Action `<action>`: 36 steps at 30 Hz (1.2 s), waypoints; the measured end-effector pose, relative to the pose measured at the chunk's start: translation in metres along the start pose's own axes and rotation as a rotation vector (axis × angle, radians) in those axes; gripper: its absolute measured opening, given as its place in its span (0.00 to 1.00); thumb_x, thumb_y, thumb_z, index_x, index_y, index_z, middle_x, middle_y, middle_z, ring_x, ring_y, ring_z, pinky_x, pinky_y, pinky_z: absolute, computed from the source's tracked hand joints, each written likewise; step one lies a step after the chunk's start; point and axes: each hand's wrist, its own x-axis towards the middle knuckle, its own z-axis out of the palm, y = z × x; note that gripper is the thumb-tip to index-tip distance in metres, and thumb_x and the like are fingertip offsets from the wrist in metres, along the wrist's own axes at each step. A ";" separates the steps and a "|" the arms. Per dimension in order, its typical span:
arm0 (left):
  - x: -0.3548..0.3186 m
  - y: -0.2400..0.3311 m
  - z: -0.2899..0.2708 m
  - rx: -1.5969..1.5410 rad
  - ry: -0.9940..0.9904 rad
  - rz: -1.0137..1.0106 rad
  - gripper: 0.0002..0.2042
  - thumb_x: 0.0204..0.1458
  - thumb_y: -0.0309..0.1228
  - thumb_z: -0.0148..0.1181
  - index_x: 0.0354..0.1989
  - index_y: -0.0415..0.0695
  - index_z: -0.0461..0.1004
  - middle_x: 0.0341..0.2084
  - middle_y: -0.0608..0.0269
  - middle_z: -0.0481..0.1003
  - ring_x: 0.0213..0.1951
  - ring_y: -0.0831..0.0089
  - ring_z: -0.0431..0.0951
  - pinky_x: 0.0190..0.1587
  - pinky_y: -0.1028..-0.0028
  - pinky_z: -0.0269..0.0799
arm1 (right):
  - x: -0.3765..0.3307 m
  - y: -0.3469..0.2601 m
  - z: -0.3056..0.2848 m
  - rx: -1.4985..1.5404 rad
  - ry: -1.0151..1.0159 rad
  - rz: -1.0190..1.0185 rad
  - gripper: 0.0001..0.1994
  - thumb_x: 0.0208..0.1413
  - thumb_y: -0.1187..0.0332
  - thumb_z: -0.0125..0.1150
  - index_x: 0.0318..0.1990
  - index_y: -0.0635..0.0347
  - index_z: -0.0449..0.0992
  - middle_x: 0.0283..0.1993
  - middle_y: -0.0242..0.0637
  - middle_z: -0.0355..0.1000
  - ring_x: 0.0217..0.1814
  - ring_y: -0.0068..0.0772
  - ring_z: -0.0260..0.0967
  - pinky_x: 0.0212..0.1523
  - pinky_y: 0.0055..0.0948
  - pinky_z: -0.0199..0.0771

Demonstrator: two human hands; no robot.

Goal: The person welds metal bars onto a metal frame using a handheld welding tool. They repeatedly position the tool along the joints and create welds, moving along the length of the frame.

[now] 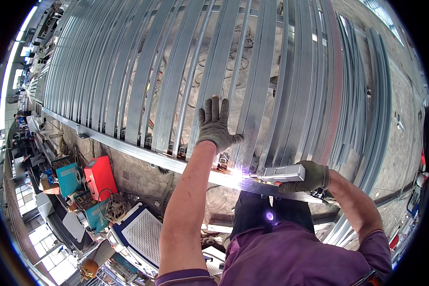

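Note:
My left hand (215,125), in a dark grey-green work glove with one fingertip bare, lies spread on the flat steel tubes. Its fingers point away from me. My right hand (313,176), gloved alike, is closed round a boxy silver-grey welding gun (285,173). From the gun's left end comes a dazzling white-violet glare, with orange sparks beside it. That light falls where a galvanized tube (254,100) meets the long steel rail (128,151) along the near edge. The glare hides the joint and the gun's tip.
Many parallel tubes stretch away across the frame, with loose steel profiles (380,105) stacked at the right. Cables lie on the concrete floor beneath. Left of me stand a red machine (100,177), teal boxes (68,180) and a white-topped unit with a perforated panel (140,233).

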 end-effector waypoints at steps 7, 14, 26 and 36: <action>0.000 0.000 0.000 -0.006 0.004 0.002 0.74 0.48 0.74 0.75 0.92 0.48 0.32 0.90 0.42 0.28 0.90 0.44 0.22 0.88 0.44 0.22 | -0.003 0.006 0.002 0.015 0.004 -0.017 0.34 0.58 0.34 0.81 0.63 0.48 0.88 0.51 0.41 0.90 0.54 0.41 0.89 0.56 0.39 0.88; 0.000 -0.001 0.001 0.005 -0.002 0.004 0.74 0.49 0.75 0.74 0.92 0.48 0.32 0.90 0.42 0.27 0.90 0.45 0.21 0.88 0.44 0.22 | -0.005 0.003 -0.001 0.013 -0.035 0.024 0.35 0.59 0.34 0.80 0.66 0.47 0.86 0.53 0.42 0.90 0.56 0.41 0.89 0.58 0.38 0.88; -0.001 0.000 0.000 0.002 -0.012 0.003 0.74 0.49 0.74 0.74 0.92 0.50 0.30 0.90 0.43 0.27 0.90 0.45 0.21 0.88 0.44 0.21 | -0.006 0.016 0.005 0.032 -0.006 -0.043 0.36 0.60 0.36 0.80 0.68 0.47 0.85 0.57 0.42 0.89 0.59 0.41 0.88 0.60 0.37 0.87; -0.001 -0.001 -0.001 -0.008 -0.007 0.004 0.74 0.48 0.73 0.75 0.92 0.50 0.30 0.90 0.42 0.28 0.90 0.45 0.22 0.88 0.43 0.22 | -0.010 0.021 0.006 0.057 0.012 -0.019 0.34 0.60 0.35 0.80 0.65 0.48 0.87 0.54 0.42 0.90 0.56 0.41 0.89 0.57 0.38 0.87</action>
